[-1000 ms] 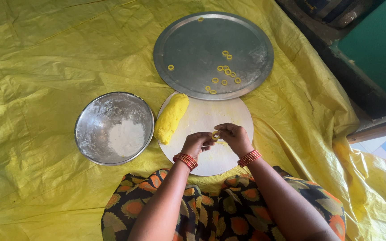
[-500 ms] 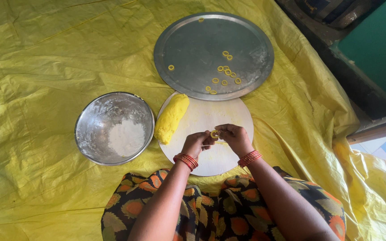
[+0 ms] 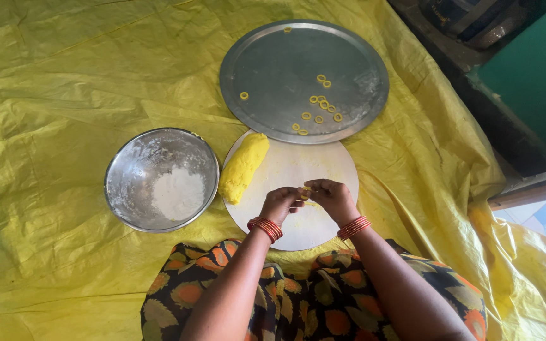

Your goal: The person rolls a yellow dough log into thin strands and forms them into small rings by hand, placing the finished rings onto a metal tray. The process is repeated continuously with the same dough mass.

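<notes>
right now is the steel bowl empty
No, the steel bowl holds a heap of white flour and its inside wall is dusted with it.

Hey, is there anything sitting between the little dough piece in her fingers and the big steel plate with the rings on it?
Nothing visible does. Both hands, left hand and right hand, pinch the small dough piece over the white round board. Only bare board lies between it and the steel plate; the dough log lies off to the left.
</notes>
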